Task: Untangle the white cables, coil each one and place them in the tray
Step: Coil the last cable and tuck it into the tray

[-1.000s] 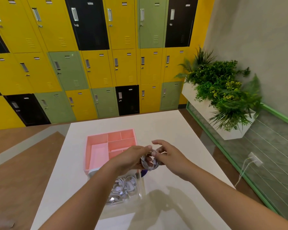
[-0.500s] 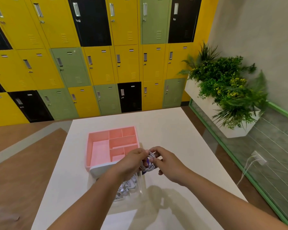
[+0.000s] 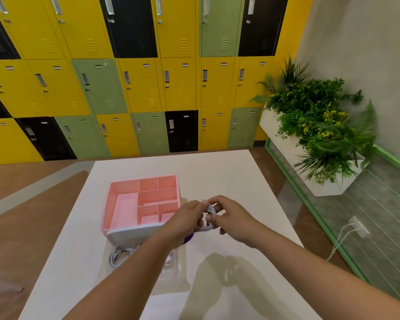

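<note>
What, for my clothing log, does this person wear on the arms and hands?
Nothing that shows. The left hand and right hand are ungloved; the left forearm and right forearm are bare down to the frame's edge, so no sleeve comes into view. Neither wrist carries a watch or band. A thin ring would be too small to tell.

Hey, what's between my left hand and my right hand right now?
In the head view, a bundled white cable fills the gap between them. The left hand and the right hand both hold it with curled fingers.
</note>
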{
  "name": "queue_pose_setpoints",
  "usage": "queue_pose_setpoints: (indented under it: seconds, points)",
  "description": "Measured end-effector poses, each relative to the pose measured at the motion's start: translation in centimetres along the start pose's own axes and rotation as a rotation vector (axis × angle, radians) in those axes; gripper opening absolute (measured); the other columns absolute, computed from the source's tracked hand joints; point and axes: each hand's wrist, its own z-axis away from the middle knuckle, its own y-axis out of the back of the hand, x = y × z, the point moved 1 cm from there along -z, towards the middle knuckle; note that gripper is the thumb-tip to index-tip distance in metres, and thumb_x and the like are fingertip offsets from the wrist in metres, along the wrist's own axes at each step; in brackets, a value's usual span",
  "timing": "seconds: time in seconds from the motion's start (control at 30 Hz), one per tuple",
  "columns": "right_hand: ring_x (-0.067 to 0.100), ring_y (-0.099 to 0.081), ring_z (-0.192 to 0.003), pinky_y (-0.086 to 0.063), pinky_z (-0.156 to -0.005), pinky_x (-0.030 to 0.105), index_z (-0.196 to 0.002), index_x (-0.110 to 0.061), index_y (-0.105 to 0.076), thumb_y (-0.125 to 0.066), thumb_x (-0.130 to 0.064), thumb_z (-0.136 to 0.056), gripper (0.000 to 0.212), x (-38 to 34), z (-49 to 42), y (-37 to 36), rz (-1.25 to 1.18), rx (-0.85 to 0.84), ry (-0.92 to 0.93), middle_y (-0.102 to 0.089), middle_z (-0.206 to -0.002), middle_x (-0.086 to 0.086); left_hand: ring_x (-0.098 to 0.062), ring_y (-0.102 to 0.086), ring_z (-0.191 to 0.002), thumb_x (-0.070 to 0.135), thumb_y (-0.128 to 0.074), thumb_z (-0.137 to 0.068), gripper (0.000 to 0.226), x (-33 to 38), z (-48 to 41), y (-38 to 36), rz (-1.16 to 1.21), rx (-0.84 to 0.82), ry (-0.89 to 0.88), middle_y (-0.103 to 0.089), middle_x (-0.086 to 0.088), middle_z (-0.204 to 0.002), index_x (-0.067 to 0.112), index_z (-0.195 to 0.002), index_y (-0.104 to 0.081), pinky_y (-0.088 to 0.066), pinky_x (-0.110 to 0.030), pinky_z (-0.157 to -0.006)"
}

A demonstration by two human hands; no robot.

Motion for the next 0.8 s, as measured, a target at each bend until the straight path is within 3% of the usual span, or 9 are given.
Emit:
queue_pose_setpoints:
  seconds: [0.1, 0.2, 0.27, 0.4, 0.5, 0.63, 0.7, 0.8]
  points:
    - [0.006, -0.058, -0.076, -0.042, -0.058, 0.01, -0.116, -0.024, -0.062, -0.061, -0.016, -0.091, 0.026, 0.0, -0.3, 1.4, 0.105, 0.016, 0.057, -0.064, -0.1, 0.001, -0.028, -0.061, -0.096, 0.031, -0.048, -0.1, 0.034, 1.0, -0.1, 1.3, 0.114, -0.194, 0.116, -0.063, -0.017, -0.103, 0.003, -0.111, -0.063, -0.051, -0.035, -0.086]
    - [0.018, -0.062, -0.081, -0.055, -0.073, 0.027, -0.111, -0.023, -0.062, -0.069, -0.02, -0.087, 0.026, 0.2, -0.3, 1.9, -0.016, 0.042, 0.055, -0.064, -0.098, 0.007, -0.028, -0.061, -0.099, 0.027, -0.045, -0.1, 0.03, 1.5, -0.2, 1.4, 0.122, -0.215, 0.106, -0.065, -0.016, -0.106, 0.006, -0.11, -0.064, -0.047, -0.04, -0.095]
    - [0.023, -0.064, -0.082, -0.057, -0.074, 0.033, -0.107, -0.024, -0.06, -0.073, -0.019, -0.083, 0.028, 0.5, -0.2, 1.9, -0.026, 0.033, 0.051, -0.063, -0.099, 0.007, -0.03, -0.062, -0.106, 0.027, -0.041, -0.102, 0.034, 1.4, -0.2, 0.7, 0.137, -0.173, 0.078, -0.064, -0.017, -0.113, 0.002, -0.117, -0.057, -0.048, -0.041, -0.099]
    - [0.014, -0.054, -0.071, -0.049, -0.067, 0.029, -0.102, -0.027, -0.057, -0.075, -0.019, -0.08, 0.03, 0.8, 0.0, 1.7, 0.047, 0.016, 0.071, -0.059, -0.093, -0.001, -0.025, -0.053, -0.09, 0.03, -0.032, -0.105, 0.034, 0.8, 0.2, -1.1, 0.063, -0.033, -0.005, -0.053, -0.015, -0.098, 0.002, -0.107, -0.051, -0.047, -0.036, -0.088]
    - [0.011, -0.051, -0.068, -0.042, -0.063, 0.022, -0.105, -0.023, -0.054, -0.075, -0.02, -0.08, 0.032, 0.7, 0.2, 1.5, 0.113, -0.039, 0.068, -0.056, -0.088, -0.006, -0.014, -0.047, -0.073, 0.033, -0.03, -0.105, 0.032, 0.4, 0.3, -0.9, -0.296, 0.075, -0.119, -0.052, -0.003, -0.082, 0.013, -0.089, -0.049, -0.04, -0.029, -0.071]
    - [0.007, -0.05, -0.067, -0.039, -0.058, 0.019, -0.103, -0.02, -0.053, -0.074, -0.02, -0.081, 0.031, 0.0, 0.2, 1.0, 0.242, -0.085, 0.112, -0.059, -0.09, -0.002, -0.011, -0.048, -0.071, 0.032, -0.028, -0.105, 0.034, -0.1, 0.8, -0.1, -0.568, 0.139, -0.205, -0.054, 0.001, -0.079, 0.012, -0.091, -0.051, -0.037, -0.024, -0.064]
    - [0.008, -0.052, -0.067, -0.042, -0.059, 0.021, -0.102, -0.021, -0.054, -0.075, -0.019, -0.08, 0.03, -0.2, -0.3, 0.2, 0.238, -0.072, 0.116, -0.059, -0.087, -0.003, -0.012, -0.048, -0.071, 0.032, -0.03, -0.105, 0.033, -0.3, 0.9, 0.8, -0.577, 0.156, -0.217, -0.056, 0.0, -0.08, 0.013, -0.088, -0.051, -0.038, -0.026, -0.065]
    - [0.015, -0.058, -0.068, -0.053, -0.067, 0.035, -0.102, -0.027, -0.054, -0.073, -0.015, -0.08, 0.031, 0.2, -1.1, -2.0, 0.157, -0.036, 0.114, -0.06, -0.087, -0.003, -0.013, -0.05, -0.069, 0.033, -0.037, -0.103, 0.032, -0.7, 1.1, 3.5, -0.564, 0.127, -0.174, -0.058, 0.001, -0.077, 0.017, -0.08, -0.054, -0.04, -0.029, -0.066]
